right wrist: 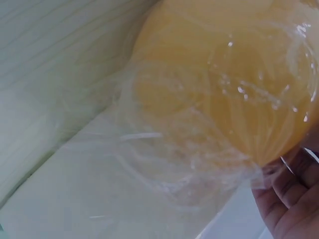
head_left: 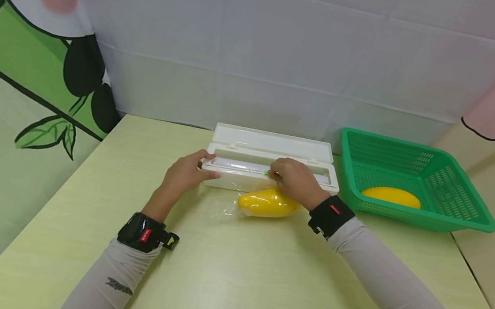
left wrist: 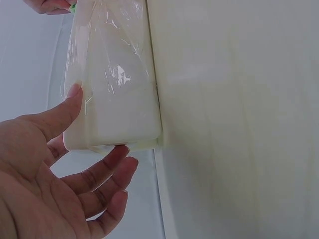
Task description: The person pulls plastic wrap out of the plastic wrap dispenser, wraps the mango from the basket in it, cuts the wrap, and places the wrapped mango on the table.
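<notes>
Cling-film dispenser [head_left: 268,169], white, lid open, long axis running left-right across our table [head_left: 236,273]. Left hand [head_left: 187,172] steadies its left end, fingers relaxed and spread, thumb on the front face. Right hand [head_left: 295,179] pinches a green cutter tab [head_left: 267,173] at mid-length. Film-wrapped yellow mango [head_left: 267,202] lies just in front, parallel. Green basket [head_left: 470,215] with a second mango [head_left: 391,195] sits off right; open tabletop toward us

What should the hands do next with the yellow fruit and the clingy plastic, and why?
Probably slide the green cutter along the white box to cut the film. The film runs from the open box over the yellow fruit, so it looks uncut. The right hand is at the cutter; the left hand steadies the box's end.
</notes>
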`<state>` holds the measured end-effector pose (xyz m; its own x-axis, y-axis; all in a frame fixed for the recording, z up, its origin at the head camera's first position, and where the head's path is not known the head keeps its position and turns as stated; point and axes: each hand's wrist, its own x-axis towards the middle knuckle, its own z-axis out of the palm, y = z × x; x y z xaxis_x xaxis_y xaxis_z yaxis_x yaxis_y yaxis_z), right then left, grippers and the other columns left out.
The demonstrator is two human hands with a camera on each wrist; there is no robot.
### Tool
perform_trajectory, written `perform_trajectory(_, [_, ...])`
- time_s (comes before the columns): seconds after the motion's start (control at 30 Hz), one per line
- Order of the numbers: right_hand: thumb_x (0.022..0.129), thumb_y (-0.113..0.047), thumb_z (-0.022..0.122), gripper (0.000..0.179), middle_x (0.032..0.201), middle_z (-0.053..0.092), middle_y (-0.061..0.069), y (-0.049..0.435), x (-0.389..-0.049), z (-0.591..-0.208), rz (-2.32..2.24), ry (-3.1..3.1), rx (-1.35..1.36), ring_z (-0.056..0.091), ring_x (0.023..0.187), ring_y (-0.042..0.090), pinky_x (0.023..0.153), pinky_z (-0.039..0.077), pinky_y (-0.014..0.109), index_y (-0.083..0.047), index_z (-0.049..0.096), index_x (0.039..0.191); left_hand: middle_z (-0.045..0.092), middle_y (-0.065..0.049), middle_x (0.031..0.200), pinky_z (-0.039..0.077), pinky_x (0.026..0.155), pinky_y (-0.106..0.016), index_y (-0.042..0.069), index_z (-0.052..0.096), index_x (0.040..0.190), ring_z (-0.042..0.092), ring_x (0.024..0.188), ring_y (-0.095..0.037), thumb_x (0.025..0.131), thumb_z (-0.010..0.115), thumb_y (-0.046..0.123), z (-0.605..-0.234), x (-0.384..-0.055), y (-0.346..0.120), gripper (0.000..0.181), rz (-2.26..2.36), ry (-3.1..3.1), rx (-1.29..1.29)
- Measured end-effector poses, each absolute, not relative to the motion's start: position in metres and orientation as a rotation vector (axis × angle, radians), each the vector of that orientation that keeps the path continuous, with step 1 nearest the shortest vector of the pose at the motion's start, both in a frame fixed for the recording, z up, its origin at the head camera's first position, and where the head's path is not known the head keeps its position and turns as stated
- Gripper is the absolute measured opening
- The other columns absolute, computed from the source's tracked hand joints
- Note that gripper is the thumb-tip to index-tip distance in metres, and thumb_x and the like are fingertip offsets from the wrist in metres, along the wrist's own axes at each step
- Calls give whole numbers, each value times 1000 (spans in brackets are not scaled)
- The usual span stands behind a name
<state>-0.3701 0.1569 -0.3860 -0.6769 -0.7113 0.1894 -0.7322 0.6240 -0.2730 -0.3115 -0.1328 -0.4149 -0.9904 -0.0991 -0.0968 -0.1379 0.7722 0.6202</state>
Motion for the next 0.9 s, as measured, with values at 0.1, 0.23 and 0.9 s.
perform_trajectory(0.1, [93, -7, 68, 3, 88, 67, 4, 158, -370, -385, 522, -2781, 1231, 57, 80, 21, 85, 54, 36, -7, 72, 94, 63, -20, 125, 46, 83, -46, 20, 53, 141, 60, 103, -36, 88, 74, 45, -415, -312, -133, 63, 1018, 2906, -194])
perform_trajectory(0.23, [94, -7, 68, 4, 88, 67, 4, 158, -369, -385, 530, -2783, 1227, 57, 80, 22, 85, 53, 36, -7, 72, 93, 63, -20, 125, 45, 83, -46, 21, 52, 142, 60, 104, -36, 87, 74, 46, -415, -312, -133, 64, 1012, 2905, -199])
perform_trajectory(0.9, [92, -9, 70, 4, 93, 69, 4, 165, -371, -389, 450, -2759, 1210, 58, 84, 22, 82, 54, 36, -8, 73, 95, 63, -18, 121, 44, 77, -41, 22, 53, 141, 58, 97, -34, 87, 74, 47, -420, -315, -132, 63, 1001, 2908, -190])
